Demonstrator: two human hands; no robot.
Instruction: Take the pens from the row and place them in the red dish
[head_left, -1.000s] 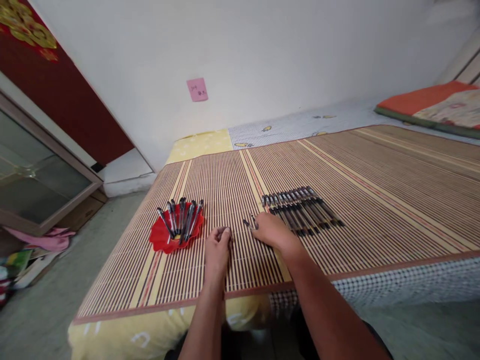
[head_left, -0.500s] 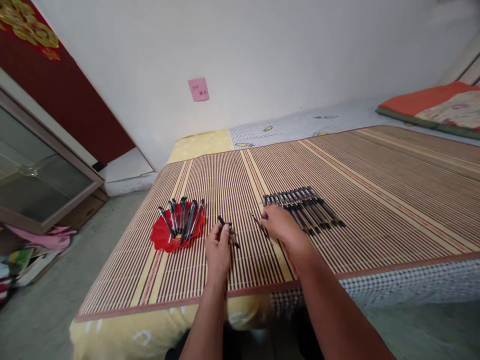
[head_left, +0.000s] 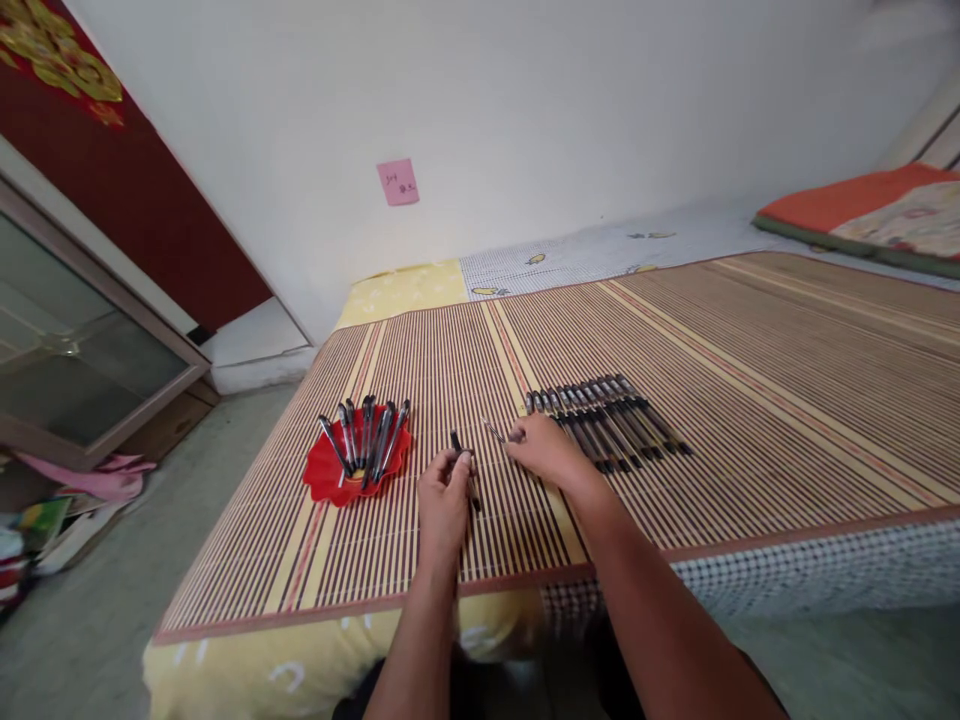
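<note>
My left hand [head_left: 444, 492] is closed around a dark pen [head_left: 475, 497] whose lower end shows below the fingers; a short black piece, possibly a cap, sticks up above the thumb. My right hand [head_left: 546, 446] pinches a slim, silvery pen refill [head_left: 493, 430], its pointed end aimed up and left towards the left hand. Just beyond the right hand lies a neat row of capped pens [head_left: 611, 420], side by side. Left of my left hand, several pens [head_left: 366, 438] rest in a red scalloped dish [head_left: 324, 474].
Everything sits on a striped bamboo mat [head_left: 420, 370] over a bed. The mat's front edge [head_left: 300, 615] is close to me. An orange folded quilt [head_left: 840, 205] lies at the far right. Behind stands a white wall with a pink note [head_left: 397, 182]; a glass-panelled cabinet door [head_left: 75, 350] is at left.
My right hand has shifted slightly left with the refill, bringing its tip closer to my left hand. My left hand has moved a little right, and its pen pieces have turned.
</note>
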